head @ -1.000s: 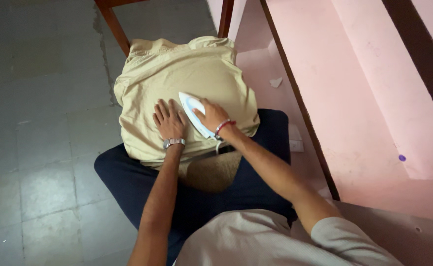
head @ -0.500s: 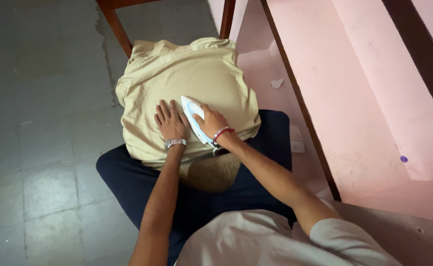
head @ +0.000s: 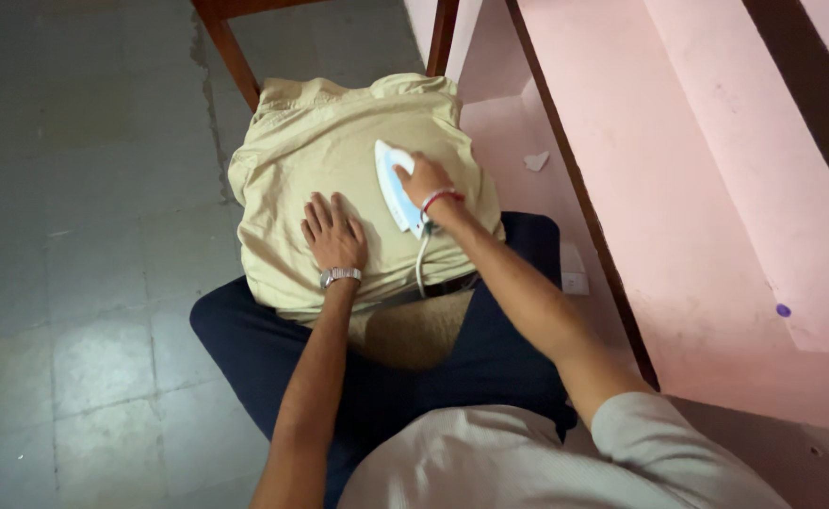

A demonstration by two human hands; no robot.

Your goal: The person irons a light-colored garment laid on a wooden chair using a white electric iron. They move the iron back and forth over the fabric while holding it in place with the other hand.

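A white and pale-blue electric iron sits sole-down on a beige shirt, just above the middle of the frame, its nose pointing toward the top. The right hand is wrapped around the iron's handle, fingers closed on it, a red thread bracelet at the wrist, and the iron's white cord trails down toward the lower edge of the cloth. To the left of the iron, near but apart from it, the left hand lies flat on the shirt with its fingers spread and holding nothing, a metal wristwatch on its wrist. The shirt is draped over a padded surface covered by a dark blue cloth that shows below it, with a brown patch just under the shirt's hem. Judging by how the fabric lies, the stretch around the left hand looks fairly smooth, while soft creases remain near the collar end at the top and along the left edge, so the pressing seems partway through, with those upper and outer parts left to do. Wooden legs rise at the top of the frame, grey floor tiles fill the left, and a pink wall with dark trim runs down the right.
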